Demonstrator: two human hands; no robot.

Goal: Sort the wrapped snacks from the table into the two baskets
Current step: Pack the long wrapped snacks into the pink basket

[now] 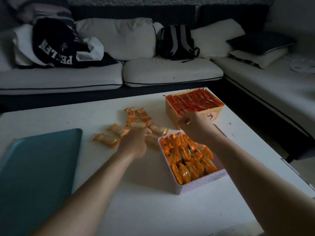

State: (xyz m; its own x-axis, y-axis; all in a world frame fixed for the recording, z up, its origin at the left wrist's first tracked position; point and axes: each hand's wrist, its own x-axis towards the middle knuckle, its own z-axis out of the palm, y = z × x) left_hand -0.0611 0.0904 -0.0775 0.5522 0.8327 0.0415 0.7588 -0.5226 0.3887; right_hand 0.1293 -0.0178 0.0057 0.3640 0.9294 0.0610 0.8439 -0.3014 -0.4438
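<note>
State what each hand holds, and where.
Cannot tell: left hand reaches onto orange-wrapped snacks; right hand, fingers curled, sits at the near rim of the red-filled basket. Nothing held shows.

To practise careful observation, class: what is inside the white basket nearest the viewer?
Orange-wrapped snacks stand packed on edge, filling the white basket. The right forearm covers its far corner, and the snacks hide the basket's floor and anything beneath them.

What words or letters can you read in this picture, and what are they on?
"PELER": big white letters, upside down, on the dark top on the sofa; folds may hide more.
Loose snack wrappers: small red mark, too blurred to read.
Far basket: front sticker, too blurred to read.
</note>
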